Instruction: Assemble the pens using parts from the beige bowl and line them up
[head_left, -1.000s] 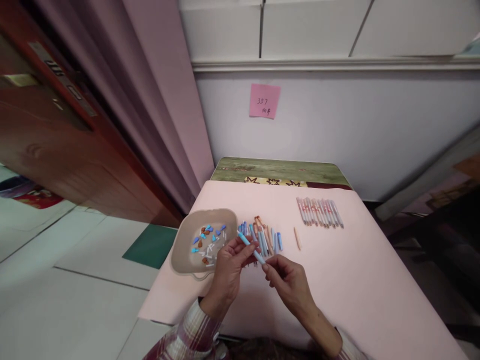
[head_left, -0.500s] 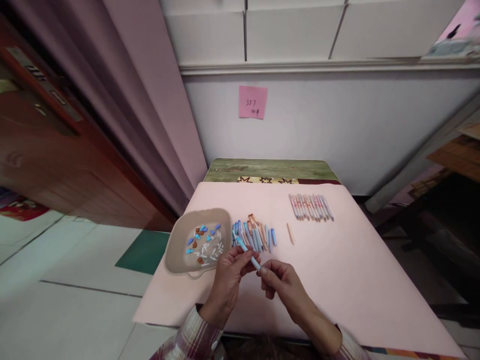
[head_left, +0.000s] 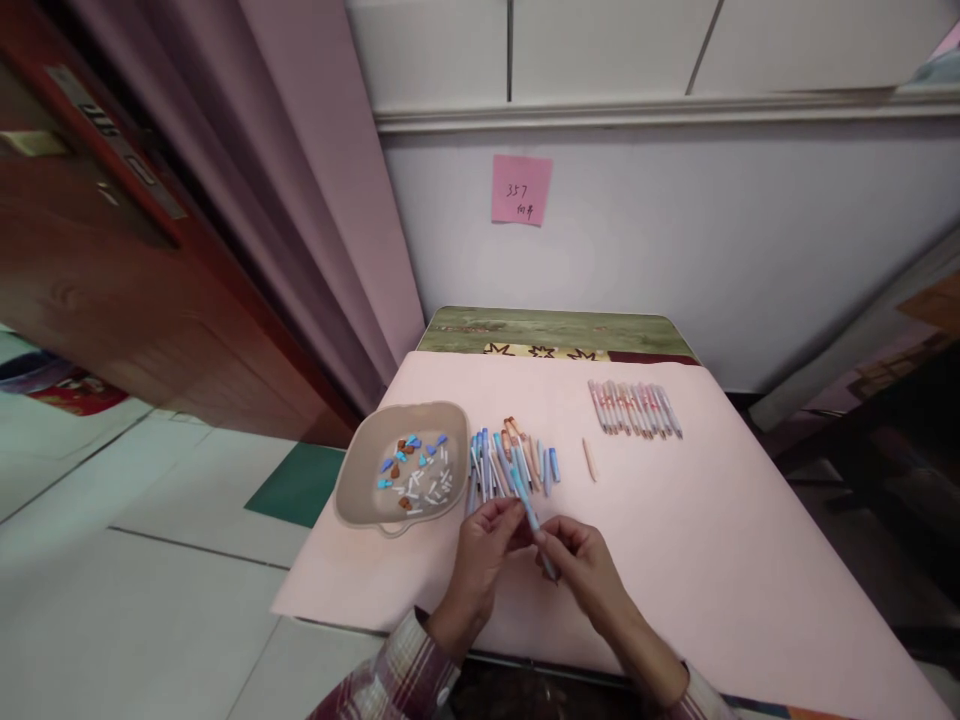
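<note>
A light blue pen [head_left: 527,502] slants between my two hands above the front of the table. My left hand [head_left: 486,552] is closed round its upper part, fingertips pinching it. My right hand [head_left: 583,562] pinches it lower down, and a darker pointed end sticks out below those fingers. Just beyond my hands lies a loose pile of blue, brown and white pen parts [head_left: 495,462]. The beige tray [head_left: 352,480] to the left holds small blue and brown caps [head_left: 386,465] and short white sticks [head_left: 439,490].
A row of clear-barrelled pens [head_left: 634,410] lies at the back right. One thin tan pen piece [head_left: 589,460] lies apart from the pile. Pink covering [head_left: 720,560] lies over the table, before a wall with a pink note [head_left: 521,190].
The pen has turned steeper, and its darker lower end now shows past my right fingers. My right hand's grip sits further up the pen. The camera view has shifted slightly.
</note>
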